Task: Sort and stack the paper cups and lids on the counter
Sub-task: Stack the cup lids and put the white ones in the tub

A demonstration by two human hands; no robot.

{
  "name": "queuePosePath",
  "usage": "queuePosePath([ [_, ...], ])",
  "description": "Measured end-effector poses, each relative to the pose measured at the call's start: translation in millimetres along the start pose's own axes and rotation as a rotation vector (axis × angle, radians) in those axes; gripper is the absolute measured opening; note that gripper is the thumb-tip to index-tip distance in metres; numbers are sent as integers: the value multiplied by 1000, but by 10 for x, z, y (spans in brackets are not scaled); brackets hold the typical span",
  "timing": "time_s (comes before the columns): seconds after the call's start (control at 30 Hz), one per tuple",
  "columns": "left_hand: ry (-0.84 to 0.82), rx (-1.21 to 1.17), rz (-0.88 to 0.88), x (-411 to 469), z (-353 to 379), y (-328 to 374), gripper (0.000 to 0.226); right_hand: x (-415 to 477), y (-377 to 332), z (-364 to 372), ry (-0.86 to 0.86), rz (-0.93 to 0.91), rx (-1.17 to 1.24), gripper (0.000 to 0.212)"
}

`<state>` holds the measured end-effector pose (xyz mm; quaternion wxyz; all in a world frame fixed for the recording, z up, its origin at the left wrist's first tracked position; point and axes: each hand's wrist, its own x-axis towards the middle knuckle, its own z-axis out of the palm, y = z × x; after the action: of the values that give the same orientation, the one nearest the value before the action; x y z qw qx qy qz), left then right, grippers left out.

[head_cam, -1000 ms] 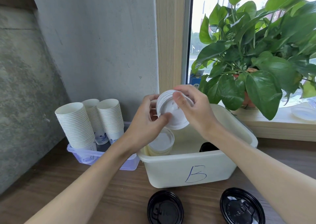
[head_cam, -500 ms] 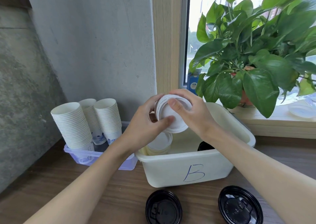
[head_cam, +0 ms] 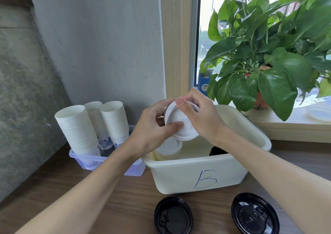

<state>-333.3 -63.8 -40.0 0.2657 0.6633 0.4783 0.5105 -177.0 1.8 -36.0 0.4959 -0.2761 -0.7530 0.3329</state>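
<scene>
far left, three tall stacks of nested white paper cups (head_cam: 78,128) upright in a clear shallow plastic tray (head_cam: 86,160) on the wood-grain table (head_cam: 53,185); left hand (head_cam: 152,130) and right hand (head_cam: 200,115) both clamped on a small stack of round white plastic lids (head_cam: 180,124), held tilted above a cream plastic tub marked "b" (head_cam: 202,173); more white lids (head_cam: 168,149) stacked inside the tub; two round black plastic lids (head_cam: 173,216) flat on the table in front; leafy green potted plant (head_cam: 268,54) on the windowsill at right.

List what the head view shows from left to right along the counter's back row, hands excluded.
Paper cup stacks in the clear tray → bin marked B → potted plant on the sill.
</scene>
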Motion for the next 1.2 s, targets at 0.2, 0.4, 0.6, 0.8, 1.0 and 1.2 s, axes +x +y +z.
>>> queuePosePath([
  [0.2,26,-22,-39,12,25,-10,54,1,-15,-10,40,-5,112,25],
  [0.4,16,46,-33,5,29,-4,51,-15,38,-50,-43,51,91,19],
  [0.6,-9,39,-86,26,32,-16,53,0,-5,-25,11,11,84,28],
  [0.8,3,37,-44,16,23,-19,47,0,24,-17,-19,11,72,36],
  [1.0,33,6,-44,19,11,-35,52,8,29,12,-20,-6,53,47],
  [1.2,50,9,-11,22,24,-25,50,6,-4,7,0,-44,25,41],
])
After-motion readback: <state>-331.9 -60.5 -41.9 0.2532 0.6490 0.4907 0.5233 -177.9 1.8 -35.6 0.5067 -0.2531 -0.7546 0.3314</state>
